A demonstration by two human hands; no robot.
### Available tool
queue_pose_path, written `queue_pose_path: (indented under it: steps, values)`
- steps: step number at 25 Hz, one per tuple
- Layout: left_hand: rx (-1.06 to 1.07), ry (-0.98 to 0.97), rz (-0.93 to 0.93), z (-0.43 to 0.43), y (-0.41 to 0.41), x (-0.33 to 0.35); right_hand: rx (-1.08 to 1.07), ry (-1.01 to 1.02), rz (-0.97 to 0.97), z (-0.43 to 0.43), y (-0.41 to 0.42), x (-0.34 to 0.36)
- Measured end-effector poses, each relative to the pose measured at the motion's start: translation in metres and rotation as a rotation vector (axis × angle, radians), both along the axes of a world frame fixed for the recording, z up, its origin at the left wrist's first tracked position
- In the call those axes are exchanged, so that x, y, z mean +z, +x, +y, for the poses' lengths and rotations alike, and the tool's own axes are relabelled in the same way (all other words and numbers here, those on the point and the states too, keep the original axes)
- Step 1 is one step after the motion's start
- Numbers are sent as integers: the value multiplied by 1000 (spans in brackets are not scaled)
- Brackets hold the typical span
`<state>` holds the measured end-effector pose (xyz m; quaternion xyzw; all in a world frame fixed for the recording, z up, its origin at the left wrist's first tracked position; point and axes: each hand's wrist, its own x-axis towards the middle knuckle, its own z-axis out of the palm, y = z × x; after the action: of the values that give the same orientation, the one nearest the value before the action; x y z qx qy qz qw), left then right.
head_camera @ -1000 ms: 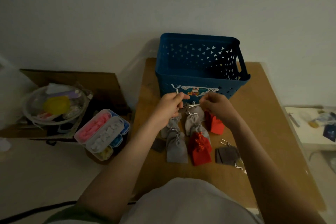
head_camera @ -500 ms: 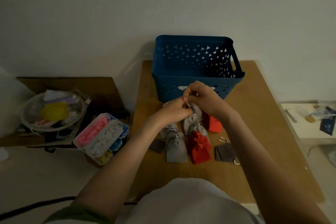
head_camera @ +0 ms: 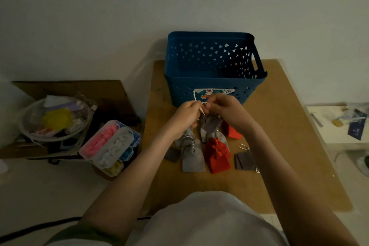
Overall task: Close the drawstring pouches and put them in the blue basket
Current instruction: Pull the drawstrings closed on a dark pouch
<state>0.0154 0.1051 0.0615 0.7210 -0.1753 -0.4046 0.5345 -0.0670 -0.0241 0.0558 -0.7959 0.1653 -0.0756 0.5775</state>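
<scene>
My left grip (head_camera: 185, 115) and my right grip (head_camera: 225, 110) met just in front of the blue basket (head_camera: 214, 79), right below its sticker (head_camera: 214, 92). Both were clamped on the white drawstring (head_camera: 196, 99), fingers curled and pinching the cord, with the fingertips of the 2 grips almost touching. 1 loose end of the cord stood up against the basket's front wall.

The grey pouch (head_camera: 209, 122) on that cord hung beneath my grips, in front of the basket. I could not tell whether its bottom touched the pouches below it.

The others lay on the desk (head_camera: 289, 146), farther from the basket than my grips and nearer to me. There was a cinched grey pouch (head_camera: 192, 156) with a red pouch (head_camera: 217, 156) touching its right side. A second red pouch (head_camera: 232, 133) lay closer to the basket, partly under my right wrist. A flat dark pouch (head_camera: 244, 161) and a small dark pouch (head_camera: 172, 154) lay at either end of the group.

Left of the basket, off the desk, sat a compartment box (head_camera: 111, 146) of pink and white pieces and a clear bowl (head_camera: 54, 120).
</scene>
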Motion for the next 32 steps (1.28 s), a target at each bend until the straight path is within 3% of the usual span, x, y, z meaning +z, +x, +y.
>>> queue_pose_path:
  steps: [5, 9, 13, 17, 20, 27, 32]
  values:
    - [-38, 33, -29, -3, 0, 0, -17, 19, -13, -2, 0, 0]
    - [-50, 58, -234, -1, 3, -4, -66, -58, -10, 2, 2, 0]
    - [102, -80, 5, 2, 5, -5, -145, 3, -62, 7, 3, 0]
    - [174, -255, 148, 1, 5, -4, 29, 255, -22, 15, 6, -1]
    - [222, -346, 195, 2, 6, -2, 72, 233, 39, 15, 8, 0]
    - [191, -308, 42, 5, 11, 5, 2, 353, 23, 12, 7, 3]
    - [-48, -205, -187, 15, 24, 6, -60, 408, 67, 9, 4, 5]
